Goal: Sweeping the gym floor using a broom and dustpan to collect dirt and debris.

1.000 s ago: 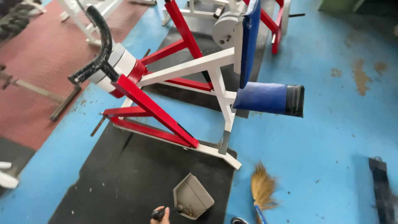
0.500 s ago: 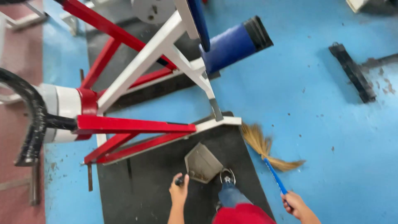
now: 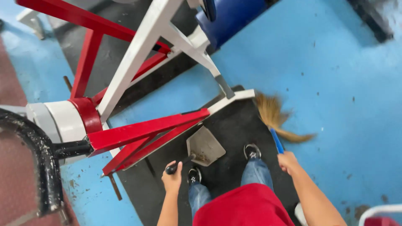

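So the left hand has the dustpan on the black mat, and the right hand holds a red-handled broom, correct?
Not quite. The head view shows the broom in the right hand has a blue handle, not red. The left hand does hold the dustpan on the black mat.

My left hand is curled into a closed fist with the knuckles up, the bare forearm running straight down from it to the bottom edge of view. My right hand is also closed tight, held a little higher and well out to the side, its forearm slanting down and outward toward the lower right. Between the two arms my legs stand slightly apart, both feet planted flat and pointing forward
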